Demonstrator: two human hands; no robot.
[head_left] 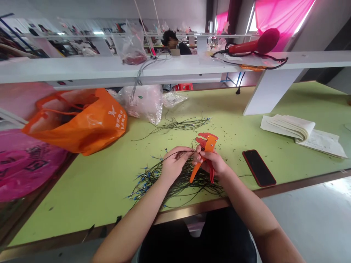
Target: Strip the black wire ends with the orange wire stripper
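I see the left hand [175, 162], its fingers pinched on one thin black wire [178, 152]; the right hand [217, 162] has its fingers curled round glossy orange-and-red hand pliers [210, 143]. I can't tell whether those fingers also touch the wire. Both hands are over a tangled heap of slim black wires with blue tips [184, 180] on the smooth pale-green worktop [95, 190]. I'd pinch lightly and hold the strand straight, since something so limp probably bends easily.

it's orange and red on the pliers [210, 141], black on the wires [179, 183], blue at their tips [143, 176], yellow-green across the surface [90, 186]!
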